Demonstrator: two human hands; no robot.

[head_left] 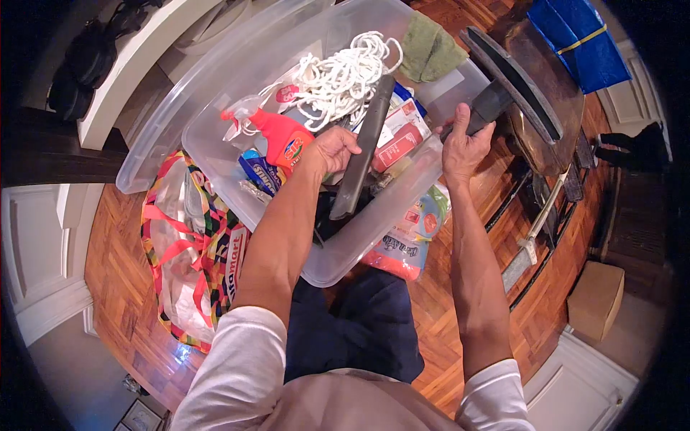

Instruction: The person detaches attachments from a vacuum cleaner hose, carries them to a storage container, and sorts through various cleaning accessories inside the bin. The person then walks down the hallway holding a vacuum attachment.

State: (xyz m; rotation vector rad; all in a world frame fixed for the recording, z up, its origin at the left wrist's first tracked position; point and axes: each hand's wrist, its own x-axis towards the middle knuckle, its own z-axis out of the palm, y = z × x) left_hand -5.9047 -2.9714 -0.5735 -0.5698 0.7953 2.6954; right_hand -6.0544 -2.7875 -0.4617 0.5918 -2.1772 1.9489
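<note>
My left hand is over the clear plastic bin, its fingers curled beside a long dark tube; whether they grip the tube is unclear. In my right hand, at the bin's right side, is the neck of a dark floor nozzle with a wide flat head. Inside the bin lie a bundle of white rope, a red spray bottle, a blue packet, a red and white box and a green cloth.
A colourful patterned bag stands left of the bin on the wood floor. Plastic packets lie by the bin's near right corner. Farther right are a metal-legged chair, a blue bag and a cardboard box.
</note>
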